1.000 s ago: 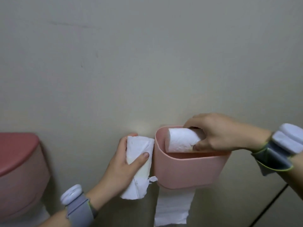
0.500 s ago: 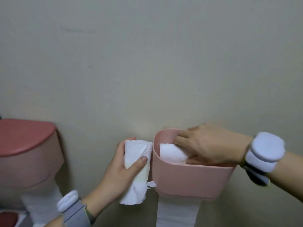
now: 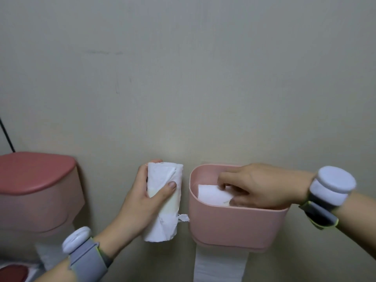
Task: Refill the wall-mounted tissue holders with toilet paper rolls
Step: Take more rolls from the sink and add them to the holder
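An open pink wall-mounted tissue holder (image 3: 236,226) hangs at lower centre right, with a strip of paper (image 3: 219,265) hanging from its bottom slot. Inside it lies a white toilet paper roll (image 3: 211,197). My right hand (image 3: 258,185) reaches down into the holder with its fingers on that roll. My left hand (image 3: 142,198) holds a second, slightly squashed white roll (image 3: 164,202) upright just left of the holder, thumb across its front. A torn flap of that roll touches the holder's side.
A second pink holder (image 3: 38,192) with its darker lid closed hangs on the wall at far left, paper hanging beneath it. The plain beige wall (image 3: 183,78) fills the background. A thin black cable (image 3: 6,135) runs at the left edge. Both wrists wear grey bands.
My right hand has pushed the roll from above the rim down into the open holder. The view shifted, so the left holder shows more. My left hand keeps its roll.
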### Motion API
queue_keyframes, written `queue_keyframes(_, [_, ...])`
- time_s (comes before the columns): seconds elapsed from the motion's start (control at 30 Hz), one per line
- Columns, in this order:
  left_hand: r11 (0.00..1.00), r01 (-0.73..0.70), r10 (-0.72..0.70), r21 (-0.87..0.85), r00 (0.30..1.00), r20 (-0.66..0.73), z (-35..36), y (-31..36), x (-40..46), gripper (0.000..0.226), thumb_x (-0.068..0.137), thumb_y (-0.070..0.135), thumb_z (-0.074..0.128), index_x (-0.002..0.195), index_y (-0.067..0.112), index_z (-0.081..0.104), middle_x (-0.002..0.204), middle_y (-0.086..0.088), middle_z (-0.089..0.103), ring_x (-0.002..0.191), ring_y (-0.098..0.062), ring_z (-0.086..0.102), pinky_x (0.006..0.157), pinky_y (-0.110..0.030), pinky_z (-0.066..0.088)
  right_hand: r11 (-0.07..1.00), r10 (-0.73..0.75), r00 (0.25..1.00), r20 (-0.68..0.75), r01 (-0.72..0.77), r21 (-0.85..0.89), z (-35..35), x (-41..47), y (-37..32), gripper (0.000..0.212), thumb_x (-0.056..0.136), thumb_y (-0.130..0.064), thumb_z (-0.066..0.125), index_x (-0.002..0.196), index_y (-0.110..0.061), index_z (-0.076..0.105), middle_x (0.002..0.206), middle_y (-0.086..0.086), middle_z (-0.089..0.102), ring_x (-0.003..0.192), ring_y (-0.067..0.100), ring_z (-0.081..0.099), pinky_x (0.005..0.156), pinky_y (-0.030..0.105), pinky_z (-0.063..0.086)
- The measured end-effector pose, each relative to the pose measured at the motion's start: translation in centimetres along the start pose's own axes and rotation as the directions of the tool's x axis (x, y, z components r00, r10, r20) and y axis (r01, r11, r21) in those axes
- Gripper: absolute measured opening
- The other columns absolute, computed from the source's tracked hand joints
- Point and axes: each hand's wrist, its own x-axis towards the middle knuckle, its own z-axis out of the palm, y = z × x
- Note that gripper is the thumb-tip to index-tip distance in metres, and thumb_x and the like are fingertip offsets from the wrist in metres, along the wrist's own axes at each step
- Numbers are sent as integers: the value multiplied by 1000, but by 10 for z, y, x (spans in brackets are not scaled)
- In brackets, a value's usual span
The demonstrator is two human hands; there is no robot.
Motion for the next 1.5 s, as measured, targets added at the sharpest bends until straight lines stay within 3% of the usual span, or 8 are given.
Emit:
queue_keyframes(0.13, [988,-111,94,-111,985,-146,-8,40,24,49,73,48,73,116,35,53,111,8,68,102,-16,67,85,-38,58,977,84,982,-167,-48,209,-16,-12,2,27,93,-39,60,119,-34,59,102,-14,62,86,3,56,80,22,46])
queue_keyframes(0.27, [918,-248,182,-310,957,-228,9,95,54,46,81,39,72,118,19,53,121,-18,63,103,-29,66,94,-57,54,753,293,873,-390,40,656,-39,-22,-3,18,92,-24,64,110,-29,67,97,-6,68,88,11,65,80,25,53])
queue_keyframes(0.43, [837,-156,151,-525,987,-52,64,125,63,49,88,24,66,129,6,47,121,-23,63,103,-32,66,94,-52,55,394,413,805,-425,263,881,-59,-22,-20,33,89,-31,60,117,-13,62,109,10,69,94,18,67,86,32,58])
queue_keyframes(0.7, [817,6,101,-577,983,153,94,115,53,42,93,24,65,126,10,43,123,-21,64,111,-39,66,95,-57,54,289,528,776,-346,219,932,-56,-23,-23,49,80,-18,79,121,-8,54,107,18,67,92,23,61,79,36,48])
queue_keyframes(0.83, [903,-13,106,-429,975,193,85,105,53,44,88,41,67,121,19,47,118,-5,70,109,-23,69,96,-50,55,346,540,764,-353,181,920,-55,-21,-24,39,84,-4,71,119,-6,55,112,27,66,94,31,63,90,49,52])
queue_keyframes(0.93, [963,-188,223,-195,958,182,64,90,51,48,81,52,63,119,25,54,113,10,69,110,-7,65,96,-31,52,562,496,770,-401,67,824,-60,-30,-14,37,82,-10,75,114,-16,58,104,16,69,89,25,63,79,39,51])
queue_keyframes(1.13, [975,-197,172,99,962,212,36,38,37,29,87,17,63,113,28,60,107,5,65,102,-7,63,93,-32,52,872,315,945,-91,-250,422,-52,-41,-9,39,76,-33,77,109,-38,57,94,-16,68,83,2,62,78,28,53])
queue_keyframes(1.5, [998,58,-61,24,990,124,47,22,23,25,96,10,54,115,20,68,111,9,71,105,-4,65,99,-30,51,924,115,976,182,-173,342,-22,-6,-18,40,85,-33,72,122,-37,57,103,-16,61,88,6,58,72,11,44])
